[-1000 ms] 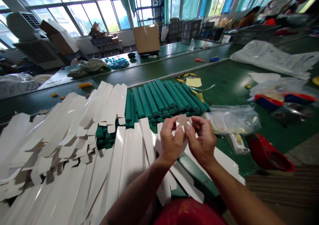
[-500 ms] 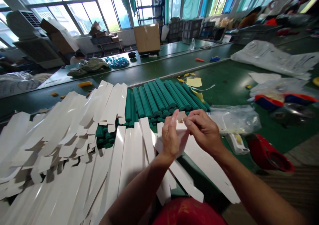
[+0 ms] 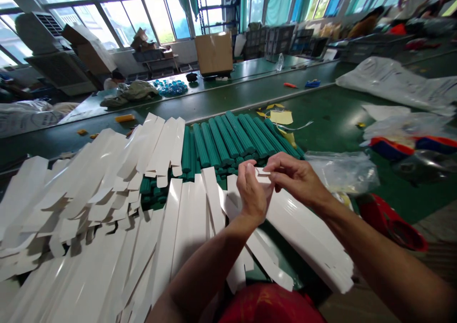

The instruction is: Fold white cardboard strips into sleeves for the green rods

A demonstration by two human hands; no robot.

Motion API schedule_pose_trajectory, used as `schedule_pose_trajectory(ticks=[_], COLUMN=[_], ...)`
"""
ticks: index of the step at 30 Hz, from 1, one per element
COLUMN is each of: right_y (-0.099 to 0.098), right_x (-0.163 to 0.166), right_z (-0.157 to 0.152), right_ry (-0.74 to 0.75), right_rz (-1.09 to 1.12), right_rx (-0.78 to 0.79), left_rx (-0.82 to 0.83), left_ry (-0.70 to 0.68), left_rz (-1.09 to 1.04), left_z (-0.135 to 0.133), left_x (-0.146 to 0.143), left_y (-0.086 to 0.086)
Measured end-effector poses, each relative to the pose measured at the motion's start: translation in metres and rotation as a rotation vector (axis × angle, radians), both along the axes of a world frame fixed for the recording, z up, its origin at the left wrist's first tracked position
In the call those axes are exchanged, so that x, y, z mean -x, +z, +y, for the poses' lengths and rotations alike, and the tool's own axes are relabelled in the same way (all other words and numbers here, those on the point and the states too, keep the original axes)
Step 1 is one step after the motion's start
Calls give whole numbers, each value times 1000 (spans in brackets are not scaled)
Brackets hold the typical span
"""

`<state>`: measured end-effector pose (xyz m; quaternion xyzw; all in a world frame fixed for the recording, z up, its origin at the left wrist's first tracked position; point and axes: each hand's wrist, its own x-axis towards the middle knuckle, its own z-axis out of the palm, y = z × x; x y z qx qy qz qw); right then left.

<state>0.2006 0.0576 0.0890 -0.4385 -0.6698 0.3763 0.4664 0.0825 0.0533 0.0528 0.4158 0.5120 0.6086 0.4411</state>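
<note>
A narrow white carton (image 3: 263,179) is held upright between my hands, its end facing up and its flaps folded inward. My left hand (image 3: 252,195) wraps around the carton's side. My right hand (image 3: 299,180) pinches at a flap on the top end, the thumb and fingers closed on it. Just beyond them lie several dark green ribbed rods (image 3: 228,139), stacked side by side. Flat white cartons (image 3: 185,218) lie to the left and below my hands. Under my right forearm a stack of white cartons (image 3: 310,237) slants toward me.
Clear plastic bags (image 3: 342,170) lie to the right, near a red tape dispenser (image 3: 391,220). Yellow paper (image 3: 281,117) sits behind the rods. A large white plastic sack (image 3: 389,82) lies farther back. A cardboard box (image 3: 213,54) stands across the table.
The carton's top flaps, standing open before, are now folded down. My right hand has shifted slightly over the end. The whole view has moved a little.
</note>
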Motion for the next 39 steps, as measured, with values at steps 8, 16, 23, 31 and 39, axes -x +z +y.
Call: schedule_pose_trajectory(ticks=[8,16,23,31,39], right_y=[33,46,47,51,48], right_x=[-25,-24,-11,-1,-1], right_z=[26,43,40,31,30], right_ry=[450,707,517,492,481], right_rz=[-422,-369,-675,-959,-968], right_rx=[-37,419,103,-112,-104], left_rx=[-138,-142,-135,-141,-155], left_ry=[-131,-135,-101,-124,-128], left_rz=[206,184,250,275,296], left_z=[-16,-18,-20,-23,-25], left_x=[-3,-11,-9,-8,-6], left_y=[-27,-32,-34,-38,-39])
